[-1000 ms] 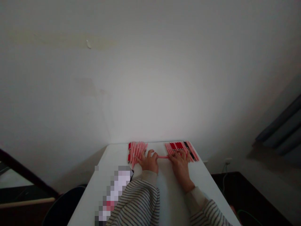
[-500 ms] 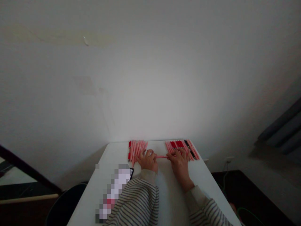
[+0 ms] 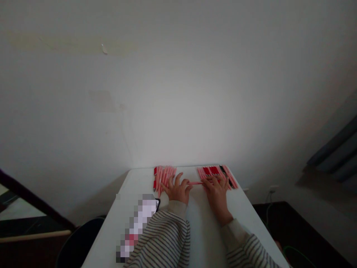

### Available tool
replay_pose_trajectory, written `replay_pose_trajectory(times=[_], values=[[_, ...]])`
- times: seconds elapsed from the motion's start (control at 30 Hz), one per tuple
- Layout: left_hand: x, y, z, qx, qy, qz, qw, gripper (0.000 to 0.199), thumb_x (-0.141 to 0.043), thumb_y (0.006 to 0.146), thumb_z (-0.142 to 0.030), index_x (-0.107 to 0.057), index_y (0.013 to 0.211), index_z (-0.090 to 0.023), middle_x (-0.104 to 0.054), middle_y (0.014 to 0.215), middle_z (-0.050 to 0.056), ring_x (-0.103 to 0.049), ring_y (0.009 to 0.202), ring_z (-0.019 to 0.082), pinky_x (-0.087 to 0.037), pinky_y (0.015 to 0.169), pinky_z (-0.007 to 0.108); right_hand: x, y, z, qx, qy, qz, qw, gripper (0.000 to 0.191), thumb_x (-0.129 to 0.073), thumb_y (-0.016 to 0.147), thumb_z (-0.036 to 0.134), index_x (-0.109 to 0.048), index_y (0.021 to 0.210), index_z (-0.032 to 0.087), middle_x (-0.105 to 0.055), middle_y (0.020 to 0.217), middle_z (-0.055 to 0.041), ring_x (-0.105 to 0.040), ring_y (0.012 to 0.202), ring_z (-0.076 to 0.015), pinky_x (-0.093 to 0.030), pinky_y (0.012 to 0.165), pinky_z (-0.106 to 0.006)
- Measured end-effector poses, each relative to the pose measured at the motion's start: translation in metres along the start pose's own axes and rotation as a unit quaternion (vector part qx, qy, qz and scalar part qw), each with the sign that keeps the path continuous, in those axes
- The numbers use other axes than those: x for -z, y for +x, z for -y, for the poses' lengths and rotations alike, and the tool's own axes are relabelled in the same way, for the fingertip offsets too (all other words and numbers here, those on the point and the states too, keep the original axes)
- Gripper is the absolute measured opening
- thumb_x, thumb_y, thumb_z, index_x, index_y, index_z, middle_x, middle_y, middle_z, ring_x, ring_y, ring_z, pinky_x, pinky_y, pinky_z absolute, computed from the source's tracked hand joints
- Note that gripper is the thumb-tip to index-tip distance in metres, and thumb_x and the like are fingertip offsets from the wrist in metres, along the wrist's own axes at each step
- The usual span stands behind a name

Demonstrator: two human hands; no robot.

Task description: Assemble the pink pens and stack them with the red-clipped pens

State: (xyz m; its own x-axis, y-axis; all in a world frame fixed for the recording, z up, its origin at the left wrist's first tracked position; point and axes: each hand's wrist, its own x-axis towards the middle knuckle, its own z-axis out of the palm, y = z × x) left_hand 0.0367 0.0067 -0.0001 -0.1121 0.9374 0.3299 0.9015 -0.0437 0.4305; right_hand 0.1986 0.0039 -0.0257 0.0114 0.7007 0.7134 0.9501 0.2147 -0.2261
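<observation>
A slim pink pen [image 3: 196,183] lies level between my two hands, above or on the white table; the exact gap cannot be told. My left hand [image 3: 178,191] pinches its left end with thumb and forefinger, the other fingers spread. Its right end is pinched by my right hand [image 3: 216,195], whose fingers cover part of it. Beside my left hand is a bunch of pink pens [image 3: 166,174], with red ones at its left edge. Behind my right hand lies a second row of pink pens [image 3: 229,175], with red and black pieces among them.
A phone-like object [image 3: 143,217], blurred out, lies on the white table [image 3: 203,238] left of my left forearm. The table's far edge meets a pale wall [image 3: 178,93]. A dark round bin-like thing [image 3: 79,243] stands at the left.
My left hand's fingers have spread and lifted, and its pinch sits slightly further right. My right hand has shifted a little right. The pen stays between them.
</observation>
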Motion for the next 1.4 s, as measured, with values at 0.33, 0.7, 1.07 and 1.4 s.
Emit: replay_pose_trajectory(times=[0.33, 0.7, 1.07, 1.4], values=[[0.003, -0.002, -0.002, -0.005, 0.008, 0.016, 1.0, 0.021, -0.051, 0.082, -0.045, -0.07, 0.078, -0.036, -0.047, 0.14, -0.01, -0.028, 0.132, 0.029, 0.002, 0.106, 0.071, 0.009, 0.0, -0.002, 0.013, 0.007, -0.015, 1.0, 0.018, -0.065, 0.079, 0.022, -0.071, 0.091, 0.034, -0.066, 0.095, -0.0009, -0.041, 0.109, -0.0241, -0.014, 0.105, -0.055], [-0.004, 0.002, 0.001, 0.008, 0.009, 0.013, 1.0, 0.033, -0.043, 0.086, -0.044, -0.072, 0.075, -0.033, -0.054, 0.132, -0.01, -0.034, 0.127, 0.028, -0.009, 0.107, 0.067, 0.006, -0.003, -0.004, 0.018, 0.043, -0.046, 0.998, 0.013, -0.065, 0.079, 0.026, -0.071, 0.088, 0.033, -0.066, 0.092, 0.0001, -0.042, 0.105, -0.0235, -0.014, 0.105, -0.053], [-0.004, 0.0, 0.001, 0.0, -0.021, -0.012, 1.0, 0.016, -0.06, 0.075, -0.047, -0.07, 0.083, -0.036, -0.051, 0.135, -0.005, -0.032, 0.131, 0.027, -0.003, 0.108, 0.067, -0.004, -0.005, -0.014, 0.008, 0.055, -0.045, 0.997, 0.015, -0.067, 0.078, 0.024, -0.072, 0.089, 0.033, -0.066, 0.094, -0.0007, -0.041, 0.105, -0.0232, -0.02, 0.1, -0.047], [-0.008, 0.001, 0.001, 0.018, -0.011, -0.037, 0.999, 0.024, -0.056, 0.078, -0.049, -0.072, 0.076, -0.031, -0.054, 0.13, -0.002, -0.033, 0.129, 0.028, -0.012, 0.109, 0.063, -0.003, -0.003, -0.015, 0.029, 0.065, -0.074, 0.995, 0.017, -0.069, 0.076, 0.02, -0.071, 0.089, 0.03, -0.066, 0.094, 0.0, -0.044, 0.102, -0.0223, -0.025, 0.097, -0.045]])
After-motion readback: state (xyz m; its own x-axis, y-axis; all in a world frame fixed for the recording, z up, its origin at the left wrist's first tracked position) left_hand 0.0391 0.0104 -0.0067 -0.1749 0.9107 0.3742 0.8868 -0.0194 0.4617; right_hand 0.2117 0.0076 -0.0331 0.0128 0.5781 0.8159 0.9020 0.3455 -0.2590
